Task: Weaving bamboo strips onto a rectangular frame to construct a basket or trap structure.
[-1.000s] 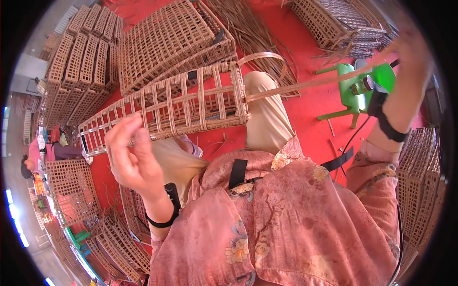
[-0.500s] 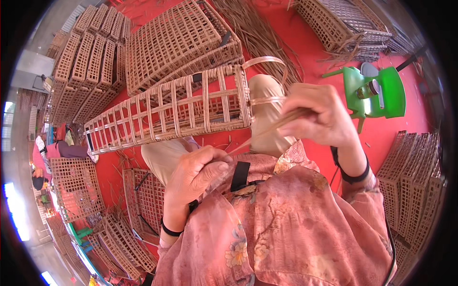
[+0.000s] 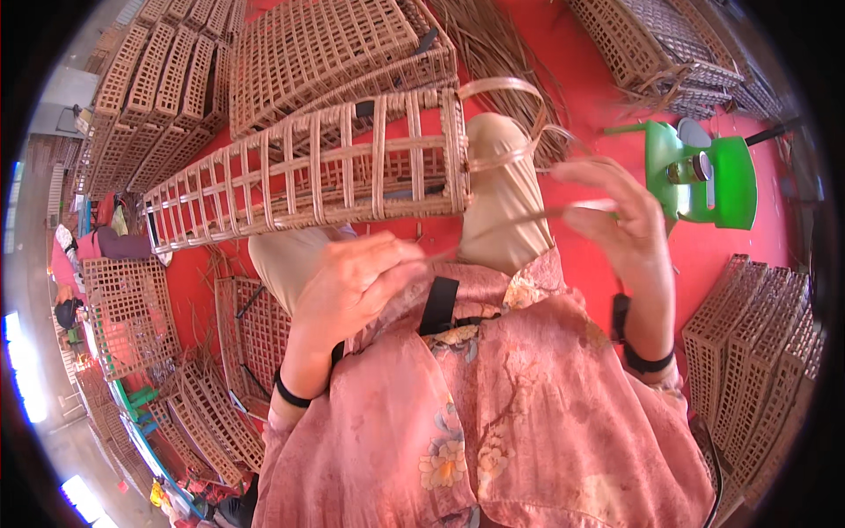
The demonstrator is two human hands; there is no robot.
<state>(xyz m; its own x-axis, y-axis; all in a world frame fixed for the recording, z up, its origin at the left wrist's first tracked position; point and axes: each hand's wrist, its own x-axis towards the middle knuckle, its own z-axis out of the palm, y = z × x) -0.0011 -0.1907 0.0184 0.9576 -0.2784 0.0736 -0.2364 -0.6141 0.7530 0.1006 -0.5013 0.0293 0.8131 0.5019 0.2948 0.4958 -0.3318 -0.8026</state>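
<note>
The woven basket frame [image 3: 304, 172], long and made of brown wicker, rests on its side in front of my knees. From its right end stick out loops of pale strip [image 3: 497, 85]. My left hand [image 3: 356, 277] is closed around one end of a thin rattan-like strip [image 3: 510, 222], close to my lap. The strip runs up to the right, into the gap of my right hand [image 3: 620, 207]. My right fingers are spread apart from the thumb, slightly blurred, with the strip lying loosely between them.
Stacks of wicker panels stand at far left [image 3: 158, 97], behind the frame [image 3: 326, 57] and at right [image 3: 748, 343]. Loose strips [image 3: 506, 70] lie on the red floor. A green chair [image 3: 735, 180] holds a jar [image 3: 691, 169]. Another person [image 3: 110, 246] is at far left.
My right hand has opened from its closed grip and shifted right and slightly down. My left hand stays shut, a little higher. The basket frame appears slightly higher in view.
</note>
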